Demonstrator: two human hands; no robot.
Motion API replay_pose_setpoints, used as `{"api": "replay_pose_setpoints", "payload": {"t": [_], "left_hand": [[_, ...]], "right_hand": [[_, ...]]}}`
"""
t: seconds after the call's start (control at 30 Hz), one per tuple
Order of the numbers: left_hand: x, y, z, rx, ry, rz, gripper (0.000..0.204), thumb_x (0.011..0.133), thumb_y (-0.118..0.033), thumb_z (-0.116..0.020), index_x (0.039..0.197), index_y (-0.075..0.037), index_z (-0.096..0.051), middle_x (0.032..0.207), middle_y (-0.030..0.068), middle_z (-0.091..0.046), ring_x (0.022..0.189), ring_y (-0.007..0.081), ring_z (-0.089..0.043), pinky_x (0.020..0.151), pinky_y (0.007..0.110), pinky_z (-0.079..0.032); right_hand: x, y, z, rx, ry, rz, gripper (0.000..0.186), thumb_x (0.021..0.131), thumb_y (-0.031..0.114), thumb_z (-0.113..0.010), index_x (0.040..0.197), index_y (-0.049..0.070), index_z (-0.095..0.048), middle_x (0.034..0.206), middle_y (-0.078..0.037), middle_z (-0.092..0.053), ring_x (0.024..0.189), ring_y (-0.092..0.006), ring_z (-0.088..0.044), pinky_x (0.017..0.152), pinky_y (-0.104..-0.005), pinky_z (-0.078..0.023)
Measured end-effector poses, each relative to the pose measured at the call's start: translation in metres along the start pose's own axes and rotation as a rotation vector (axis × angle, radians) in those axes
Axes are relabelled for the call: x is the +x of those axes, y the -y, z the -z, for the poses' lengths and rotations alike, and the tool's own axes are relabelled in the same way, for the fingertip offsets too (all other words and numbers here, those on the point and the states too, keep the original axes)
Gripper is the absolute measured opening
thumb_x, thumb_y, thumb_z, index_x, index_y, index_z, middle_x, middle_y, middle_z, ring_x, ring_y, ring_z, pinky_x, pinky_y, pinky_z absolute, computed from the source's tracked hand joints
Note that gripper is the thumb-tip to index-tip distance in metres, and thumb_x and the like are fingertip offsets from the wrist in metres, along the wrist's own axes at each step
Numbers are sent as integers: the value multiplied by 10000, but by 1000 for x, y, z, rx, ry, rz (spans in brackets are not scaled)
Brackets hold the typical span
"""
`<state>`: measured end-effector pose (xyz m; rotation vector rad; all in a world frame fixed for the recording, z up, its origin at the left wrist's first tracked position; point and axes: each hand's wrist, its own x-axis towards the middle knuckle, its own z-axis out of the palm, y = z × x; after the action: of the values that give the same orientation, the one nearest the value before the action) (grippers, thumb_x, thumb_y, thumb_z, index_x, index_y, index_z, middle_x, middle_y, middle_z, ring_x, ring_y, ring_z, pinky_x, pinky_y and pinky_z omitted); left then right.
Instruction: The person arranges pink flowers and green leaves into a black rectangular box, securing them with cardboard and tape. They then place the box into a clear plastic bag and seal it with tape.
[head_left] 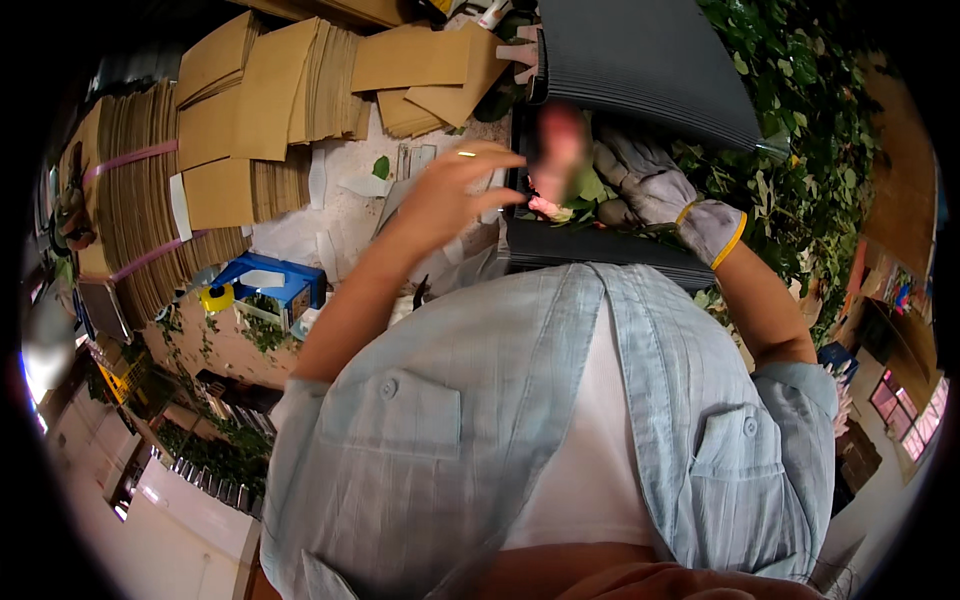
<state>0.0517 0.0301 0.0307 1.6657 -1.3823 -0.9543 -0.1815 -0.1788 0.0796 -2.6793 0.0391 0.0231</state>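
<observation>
My bare left hand, a ring on one finger, reaches in from the left with thumb and fingers apart. Its fingertips are beside a pale pink rose, at the edge of a dark gap between black sheets. A blurred reddish patch above the rose hides detail there. Opposite, my right hand, in a grey work glove with a yellow cuff, curls around the green leaves and stem of the rose. The stem itself is mostly hidden by the glove.
A stack of black ridged sheets rises beyond my hands; another black stack lies close to my body. Piled brown cardboard and a strapped bundle are at left, near a blue box. Leafy branches crowd the right.
</observation>
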Motion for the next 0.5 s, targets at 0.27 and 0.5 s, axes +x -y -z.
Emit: {"api": "replay_pose_setpoints", "payload": {"t": [0.27,0.5], "left_hand": [[15,33,-64,54,105,-78,476,698,-198,-817,1159,-149,-710,1153,43,-689,1131,251,-559,1004,366,-416],[21,17,-62,358,77,-103,497,688,-353,-816,1165,-263,-712,1295,59,-515,1129,272,-487,979,420,-376]], "right_hand": [[12,18,52,89,-222,-20,225,826,19,-609,1034,49,-690,966,-156,-694,809,-271,-702,711,-372,-573],[54,16,-6,-253,448,-451,180,852,291,-623,948,139,-625,859,-60,-664,840,-246,-661,701,-352,-538]]}}
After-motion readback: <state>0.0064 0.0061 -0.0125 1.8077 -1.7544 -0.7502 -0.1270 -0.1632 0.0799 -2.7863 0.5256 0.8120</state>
